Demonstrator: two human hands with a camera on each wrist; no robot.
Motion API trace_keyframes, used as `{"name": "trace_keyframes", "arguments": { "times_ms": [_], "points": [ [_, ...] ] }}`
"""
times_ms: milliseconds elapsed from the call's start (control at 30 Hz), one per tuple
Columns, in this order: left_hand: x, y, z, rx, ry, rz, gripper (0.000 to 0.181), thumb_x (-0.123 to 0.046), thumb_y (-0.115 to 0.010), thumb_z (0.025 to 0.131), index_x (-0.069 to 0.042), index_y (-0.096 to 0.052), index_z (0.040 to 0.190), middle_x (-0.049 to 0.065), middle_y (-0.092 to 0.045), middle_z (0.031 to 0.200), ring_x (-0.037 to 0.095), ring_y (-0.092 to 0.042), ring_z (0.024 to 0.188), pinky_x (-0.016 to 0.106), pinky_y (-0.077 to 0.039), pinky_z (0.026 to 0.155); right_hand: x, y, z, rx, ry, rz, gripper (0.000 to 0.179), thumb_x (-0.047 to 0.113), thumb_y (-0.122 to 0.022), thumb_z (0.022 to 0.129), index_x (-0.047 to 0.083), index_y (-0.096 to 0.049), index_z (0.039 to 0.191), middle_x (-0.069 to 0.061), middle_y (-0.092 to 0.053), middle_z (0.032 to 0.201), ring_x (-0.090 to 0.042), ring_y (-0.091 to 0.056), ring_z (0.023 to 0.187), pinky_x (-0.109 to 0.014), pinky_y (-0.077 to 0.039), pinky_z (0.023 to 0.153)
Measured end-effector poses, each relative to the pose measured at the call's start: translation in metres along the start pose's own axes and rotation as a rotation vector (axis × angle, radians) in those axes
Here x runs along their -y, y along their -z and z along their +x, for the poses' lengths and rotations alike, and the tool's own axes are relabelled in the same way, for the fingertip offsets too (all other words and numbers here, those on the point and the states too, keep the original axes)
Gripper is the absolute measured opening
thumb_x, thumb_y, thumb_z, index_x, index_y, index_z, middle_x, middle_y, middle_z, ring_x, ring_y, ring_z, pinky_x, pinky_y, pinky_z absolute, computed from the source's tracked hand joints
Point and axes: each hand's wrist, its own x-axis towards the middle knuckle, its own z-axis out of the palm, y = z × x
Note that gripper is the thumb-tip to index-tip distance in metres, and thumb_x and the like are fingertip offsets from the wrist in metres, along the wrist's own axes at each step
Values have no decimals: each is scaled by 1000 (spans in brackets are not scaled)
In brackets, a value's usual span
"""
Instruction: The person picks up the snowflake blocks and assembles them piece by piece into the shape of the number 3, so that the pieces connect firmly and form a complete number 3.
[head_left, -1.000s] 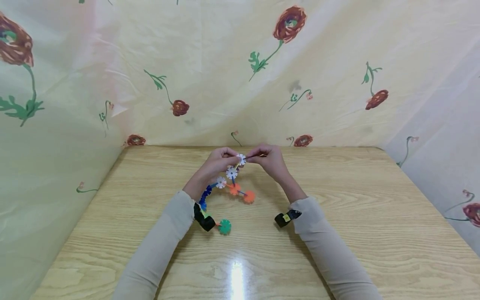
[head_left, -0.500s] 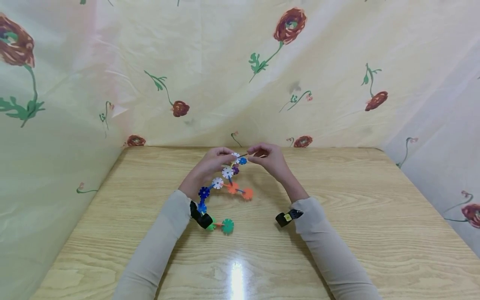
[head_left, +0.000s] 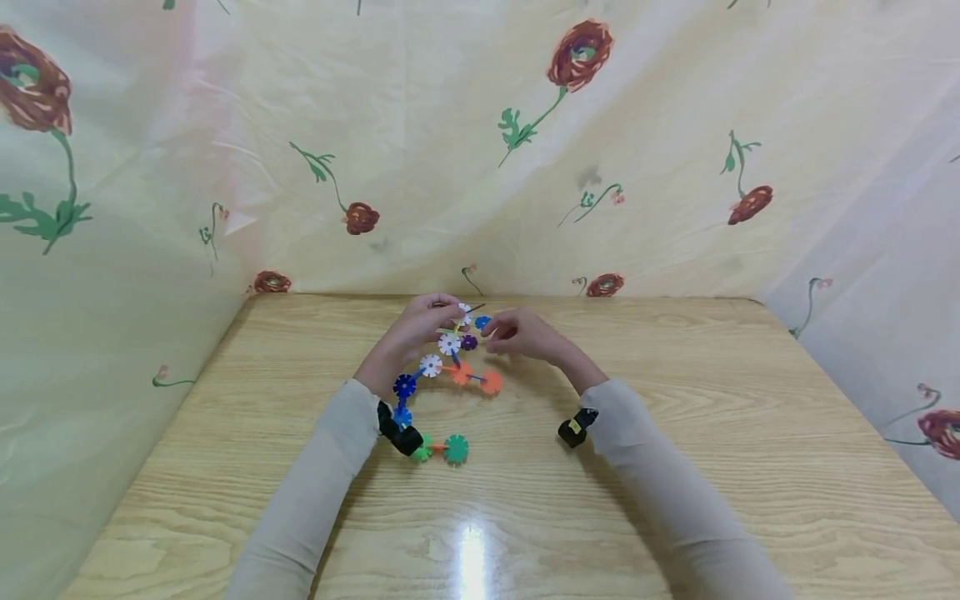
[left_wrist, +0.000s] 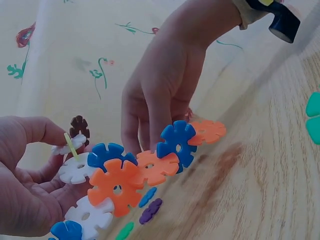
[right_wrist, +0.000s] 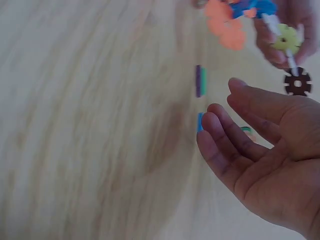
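My left hand (head_left: 411, 332) pinches a branching chain of notched plastic discs near a white disc (head_left: 449, 343) at its far end. A brown disc (right_wrist: 297, 93) projects from that end, beside a yellow one (right_wrist: 287, 36). Orange discs (left_wrist: 117, 187) and blue discs form a side branch; farther down, the chain runs partly behind the left wrist camera towards a green disc (head_left: 455, 450). Holding nothing, my right hand (head_left: 528, 337) hangs with loosely bent fingers near a loose blue disc (head_left: 482, 322) and a purple disc (head_left: 468, 342). Another loose green disc (left_wrist: 125, 231) shows beside them.
The work is on a wooden table (head_left: 720, 417). A flower-printed cloth (head_left: 450, 150) hangs behind its far edge and along the sides. Each wrist carries a black camera, the left one (head_left: 401, 432) close above the chain's near part.
My right hand has let go of the brown disc, which stays on the chain, and has dropped slightly nearer. My left hand and the chain have shifted a little left, uncovering loose discs.
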Motion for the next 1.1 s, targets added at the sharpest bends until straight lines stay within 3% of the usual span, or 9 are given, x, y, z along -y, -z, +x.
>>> {"name": "trace_keyframes", "arguments": {
  "times_ms": [233,333,433,533,600,767,867,1100],
  "points": [
    [0,1,0,-2,3,-6,21,-22,-63,101,-9,-59,117,6,-57,121,29,-56,117,51,-45,109,-1,-5,17,83,7,-80,34,9,-74,92,-1,-68,124,-18,-73,109,-21,-67,94,-25,-54,78],
    [0,0,0,1,0,-10,21,-22,-64,101,-8,-59,116,7,-57,122,30,-55,118,51,-45,109,0,-6,23,107,23,-102,37,7,-74,92,0,-68,128,-17,-73,107,-16,-63,86,-23,-50,72],
    [-1,0,-1,6,-4,-19,22,-22,-63,101,-8,-58,117,8,-57,122,30,-55,118,53,-44,110,1,-8,27,133,29,-104,40,4,-73,92,1,-66,131,-14,-71,91,-11,-53,70,-21,-43,63],
    [-1,-1,-1,15,-9,-27,23,-21,-63,101,-8,-57,119,8,-57,122,30,-56,119,54,-43,112,3,-10,29,132,18,-115,39,4,-73,91,0,-67,129,-6,-60,71,-9,-42,60,-21,-36,57],
    [-1,-1,-1,23,-14,-31,24,-21,-62,102,-7,-56,120,8,-57,122,30,-56,119,54,-42,112,3,-13,30,117,16,-137,37,5,-73,91,0,-68,127,-2,-57,69,-9,-42,59,-21,-36,57],
    [0,-1,-1,27,-20,-29,23,-21,-61,103,-8,-54,121,6,-57,118,28,-56,118,54,-42,110,7,-16,29,98,16,-197,27,6,-76,89,-1,-70,114,-11,-71,89,-15,-60,73,-23,-48,65],
    [0,0,0,28,-19,-31,22,-20,-60,103,-8,-53,121,6,-57,116,28,-56,116,53,-43,109,10,-15,27,98,13,-204,22,6,-78,87,-1,-69,105,-16,-72,93,-20,-65,80,-26,-53,70],
    [1,-1,1,33,-14,-37,17,-17,-56,105,-8,-53,119,4,-58,109,28,-58,116,51,-44,106,6,-13,17,40,-49,-98,18,-1,-75,87,1,-64,100,-19,-71,97,-24,-65,88,-28,-52,73]
  ]
}}
